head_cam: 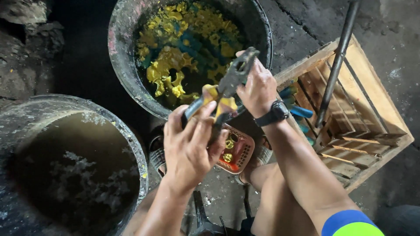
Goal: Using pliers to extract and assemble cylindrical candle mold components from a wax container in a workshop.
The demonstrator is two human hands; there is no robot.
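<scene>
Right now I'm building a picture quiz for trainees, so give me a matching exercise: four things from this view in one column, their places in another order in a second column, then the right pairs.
Things:
1. round black tub of yellow and green plastic pieces
2. round grey tub of murky brown water
3. slatted wooden crate
4. small orange plastic basket

Places:
A. lower left
B. right side
C. under the hands
D. top centre

Pairs: 1-D, 2-A, 3-B, 4-C

body – bare forearms | right wrist – black wristwatch [276, 112] | right sleeve [350, 223] – blue, yellow-green band | sandals [156, 153]
</scene>
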